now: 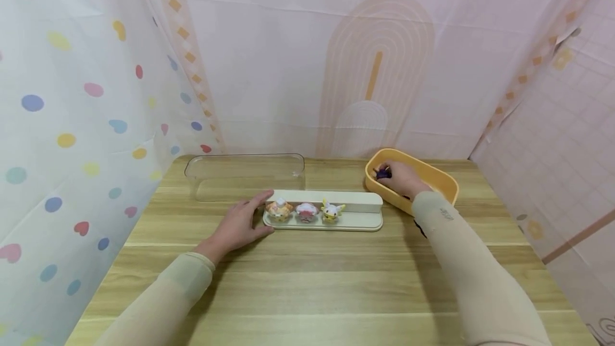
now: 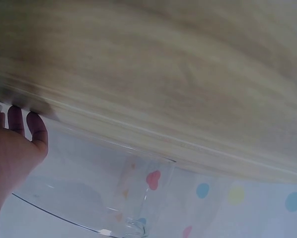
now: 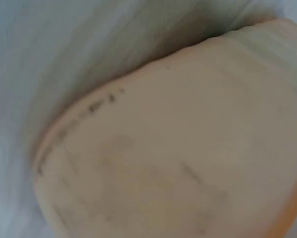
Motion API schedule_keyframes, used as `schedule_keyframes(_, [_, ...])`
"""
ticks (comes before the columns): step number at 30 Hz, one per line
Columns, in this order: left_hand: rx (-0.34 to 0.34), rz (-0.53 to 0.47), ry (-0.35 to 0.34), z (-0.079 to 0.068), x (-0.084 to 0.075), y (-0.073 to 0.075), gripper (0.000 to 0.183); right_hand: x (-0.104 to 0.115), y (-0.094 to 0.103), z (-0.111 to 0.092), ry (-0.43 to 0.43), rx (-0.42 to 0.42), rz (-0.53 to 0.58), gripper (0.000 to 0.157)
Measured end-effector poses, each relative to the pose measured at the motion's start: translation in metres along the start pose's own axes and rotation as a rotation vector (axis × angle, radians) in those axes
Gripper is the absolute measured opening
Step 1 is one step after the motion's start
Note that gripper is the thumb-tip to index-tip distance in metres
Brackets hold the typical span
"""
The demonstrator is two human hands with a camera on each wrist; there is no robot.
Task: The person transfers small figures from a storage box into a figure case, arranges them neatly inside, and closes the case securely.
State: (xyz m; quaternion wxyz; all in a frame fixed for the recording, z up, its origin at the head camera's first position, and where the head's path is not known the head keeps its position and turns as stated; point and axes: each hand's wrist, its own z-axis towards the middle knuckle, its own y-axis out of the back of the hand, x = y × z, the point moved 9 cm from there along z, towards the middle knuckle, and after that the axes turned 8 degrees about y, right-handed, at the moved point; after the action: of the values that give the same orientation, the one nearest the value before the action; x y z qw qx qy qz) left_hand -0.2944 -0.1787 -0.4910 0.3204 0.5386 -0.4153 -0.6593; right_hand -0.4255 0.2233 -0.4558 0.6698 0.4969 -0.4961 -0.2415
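Observation:
A cream display base (image 1: 355, 220) with a raised back step lies on the wooden table. Three small figurines stand in a row on it: an orange one (image 1: 280, 211) with a white top, a pink and white one (image 1: 306, 212), and a yellow and white one (image 1: 331, 211) with long ears. My left hand (image 1: 240, 223) rests at the base's left end, thumb in front and fingers behind, loosely spread. Inside the yellow tray (image 1: 439, 176), my right hand (image 1: 403, 178) pinches a small dark purple figurine (image 1: 383, 173). The sleeve (image 3: 163, 148) fills most of the right wrist view.
Behind the base, a clear plastic cover (image 1: 245, 175) stands at the back left; it also shows in the left wrist view. The yellow tray sits at the back right. Patterned curtains (image 1: 269, 68) enclose the table (image 1: 298, 287) at the back and sides.

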Motion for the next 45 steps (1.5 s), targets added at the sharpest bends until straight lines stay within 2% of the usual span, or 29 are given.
schedule_keyframes(3, [-0.005, 0.000, -0.001, 0.001, 0.000, 0.001, 0.096, -0.010, 0.007, -0.004, -0.078, -0.057, 0.179, 0.045])
schedule_keyframes(5, [-0.007, 0.001, -0.003, 0.002, 0.000, 0.002, 0.096, -0.013, 0.012, -0.006, -0.085, -0.080, 0.219, 0.052])
schedule_keyframes(8, [-0.002, 0.001, -0.003, 0.003, 0.000, 0.003, 0.096, -0.013, 0.019, -0.010, -0.060, -0.092, 0.212, 0.056])
schedule_keyframes(13, [-0.001, 0.002, -0.005, 0.004, 0.001, 0.003, 0.095, -0.014, 0.026, -0.015, -0.007, -0.089, 0.162, 0.052])
schedule_keyframes(20, [0.001, 0.002, -0.006, 0.002, 0.002, 0.002, 0.095, -0.015, 0.035, -0.029, -0.005, -0.137, 0.168, 0.051])
schedule_keyframes(24, [0.000, 0.004, -0.010, 0.002, 0.002, 0.001, 0.095, 0.006, 0.054, -0.039, 0.039, -0.180, 0.145, 0.047])
schedule_keyframes(28, [0.000, 0.002, -0.006, 0.002, 0.004, 0.002, 0.096, 0.040, 0.069, -0.048, 0.158, -0.204, 0.155, 0.045])
schedule_keyframes(31, [0.001, 0.005, 0.000, 0.002, 0.005, 0.004, 0.096, 0.069, 0.069, -0.056, 0.266, -0.183, 0.191, 0.043])
schedule_keyframes(35, [0.001, 0.011, -0.001, 0.001, 0.006, 0.006, 0.096, 0.106, 0.059, -0.066, 0.421, -0.166, 0.167, 0.042])
schedule_keyframes(38, [-0.003, 0.010, -0.004, 0.000, 0.006, 0.008, 0.096, 0.128, 0.047, -0.070, 0.507, -0.152, 0.121, 0.040])
schedule_keyframes(45, [-0.009, 0.006, -0.015, -0.003, 0.004, 0.010, 0.095, 0.148, 0.007, -0.070, 0.549, -0.062, -0.034, 0.041])
